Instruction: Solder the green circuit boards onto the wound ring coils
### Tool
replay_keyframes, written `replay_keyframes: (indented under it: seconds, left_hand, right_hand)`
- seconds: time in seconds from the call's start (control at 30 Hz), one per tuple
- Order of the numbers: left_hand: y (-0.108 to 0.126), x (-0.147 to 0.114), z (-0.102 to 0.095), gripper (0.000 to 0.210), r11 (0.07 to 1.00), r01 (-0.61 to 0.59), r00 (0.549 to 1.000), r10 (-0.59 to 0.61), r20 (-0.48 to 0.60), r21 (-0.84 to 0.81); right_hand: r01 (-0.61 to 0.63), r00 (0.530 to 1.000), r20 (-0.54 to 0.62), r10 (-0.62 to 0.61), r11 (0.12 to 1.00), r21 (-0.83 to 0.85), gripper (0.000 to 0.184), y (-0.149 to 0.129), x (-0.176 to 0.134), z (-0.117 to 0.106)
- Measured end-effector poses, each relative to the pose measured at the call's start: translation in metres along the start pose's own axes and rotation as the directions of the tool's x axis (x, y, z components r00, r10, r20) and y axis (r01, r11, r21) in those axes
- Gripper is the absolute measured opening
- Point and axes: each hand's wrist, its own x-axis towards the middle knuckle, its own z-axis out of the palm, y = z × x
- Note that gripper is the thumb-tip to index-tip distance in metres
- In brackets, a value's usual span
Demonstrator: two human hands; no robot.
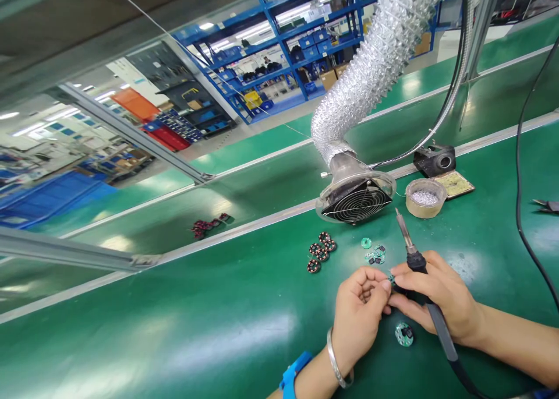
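My right hand (449, 300) is closed around a soldering iron (440, 329), its tip pointing up and away over the bench. My left hand (360, 314) pinches a small green circuit board (391, 279), mostly covered by fingers. Fingertips of my right hand also touch that board, close to my left thumb. Below them lies a round circuit board (404, 334) with black parts on it. Beyond my hands sit several small circuit boards (375, 254) and a bare green one (365, 243). Several copper-wound motor coils (322, 253) are grouped to the left of these.
A fume extractor (358, 198) with a silver duct (371, 67) hangs over the bench. Behind the iron are a round tub (424, 201), a sponge tray (456, 184) and a black iron holder (434, 159). A black cable (519, 195) and pliers (547, 205) lie at right.
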Motion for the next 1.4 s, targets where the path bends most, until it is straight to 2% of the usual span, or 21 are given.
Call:
replay_keyframes:
  seconds: [0.07,0.13,0.2,0.23,0.3,0.37,0.43,0.5,0.57,0.67,0.73,0.8,0.83,0.87,0.97,1.0,1.03,1.1,1.17,1.27,1.4]
  left_hand:
    - [0.0,-0.001,0.001,0.02,1.0,0.008,0.999,-0.008,0.031,0.015]
    - [0.0,-0.001,-0.003,0.016,0.994,-0.056,0.998,0.053,0.033,0.089]
    - [-0.002,0.001,-0.012,0.01,0.946,-0.22,0.975,0.218,0.036,0.238]
    - [-0.003,0.003,-0.017,0.011,0.886,-0.333,0.942,0.327,0.073,0.324]
    - [-0.006,0.008,-0.026,0.028,0.696,-0.561,0.825,0.517,0.229,0.448]
    - [-0.011,0.014,-0.03,0.037,0.482,-0.736,0.671,0.615,0.415,0.476]
    - [-0.017,0.02,-0.03,0.029,0.294,-0.838,0.524,0.667,0.529,0.459]
    - [-0.02,0.023,-0.028,0.02,0.151,-0.886,0.412,0.69,0.596,0.438]
    - [-0.02,0.023,-0.029,0.021,0.071,-0.904,0.347,0.698,0.627,0.421]
    - [-0.017,0.018,-0.036,0.022,0.05,-0.913,0.319,0.705,0.633,0.404]
    - [-0.014,0.013,-0.04,0.022,0.084,-0.914,0.329,0.727,0.603,0.397]
    - [-0.013,0.01,-0.043,0.021,0.167,-0.901,0.377,0.759,0.531,0.401]
    - [-0.013,0.01,-0.043,0.019,0.234,-0.878,0.432,0.764,0.479,0.419]
    - [-0.013,0.01,-0.042,0.017,0.313,-0.837,0.507,0.752,0.421,0.448]
    - [-0.014,0.012,-0.039,0.009,0.534,-0.634,0.754,0.588,0.293,0.559]
    - [-0.015,0.014,-0.039,0.007,0.577,-0.573,0.807,0.518,0.282,0.581]
    - [-0.016,0.015,-0.038,0.005,0.608,-0.534,0.84,0.461,0.286,0.588]
    - [-0.018,0.017,-0.038,0.004,0.652,-0.51,0.86,0.396,0.322,0.561]
    - [-0.019,0.018,-0.038,0.007,0.688,-0.521,0.852,0.388,0.35,0.505]
    - [-0.02,0.018,-0.036,0.009,0.733,-0.521,0.849,0.396,0.35,0.436]
    - [-0.02,0.019,-0.032,0.008,0.801,-0.453,0.879,0.33,0.343,0.39]
  right_hand:
    - [0.021,1.0,-0.005,-0.021,1.0,-0.007,0.03,-0.001,0.001,-0.001]
    - [0.022,1.0,0.005,-0.022,1.0,0.0,0.034,0.002,0.002,-0.005]
    - [-0.018,0.999,0.033,0.017,1.0,0.007,0.036,0.008,0.003,-0.011]
    - [-0.047,0.998,0.052,0.046,0.999,0.008,0.036,0.012,0.003,-0.015]
    - [-0.116,0.989,0.088,0.116,0.993,-0.001,0.035,0.02,0.003,-0.024]
    - [-0.178,0.974,0.144,0.176,0.984,-0.001,0.034,0.025,0.003,-0.03]
    - [-0.222,0.953,0.216,0.211,0.975,0.026,0.033,0.026,0.004,-0.033]
    - [-0.253,0.932,0.288,0.221,0.964,0.081,0.033,0.023,0.005,-0.033]
    - [-0.286,0.908,0.358,0.218,0.947,0.147,0.035,0.019,0.006,-0.03]
    - [-0.328,0.87,0.449,0.204,0.919,0.219,0.04,0.016,0.005,-0.024]
    - [-0.31,0.862,0.477,0.173,0.924,0.225,0.04,0.016,0.005,-0.022]
    - [-0.257,0.868,0.479,0.133,0.944,0.204,0.036,0.017,0.005,-0.021]
    - [-0.228,0.873,0.475,0.115,0.955,0.189,0.035,0.018,0.006,-0.021]
    - [-0.2,0.877,0.47,0.097,0.964,0.174,0.035,0.018,0.006,-0.021]
    - [-0.119,0.883,0.467,0.046,0.985,0.127,0.035,0.016,0.007,-0.022]
    - [-0.095,0.882,0.47,0.032,0.989,0.112,0.034,0.016,0.007,-0.021]
    - [-0.078,0.879,0.476,0.022,0.992,0.099,0.034,0.015,0.007,-0.021]
    - [-0.074,0.872,0.49,0.025,0.994,0.081,0.036,0.014,0.008,-0.021]
    - [-0.1,0.865,0.501,0.043,0.991,0.089,0.041,0.015,0.009,-0.02]
    - [-0.153,0.86,0.505,0.066,0.979,0.134,0.046,0.017,0.008,-0.02]
    - [-0.15,0.866,0.495,0.066,0.98,0.132,0.044,0.018,0.005,-0.02]
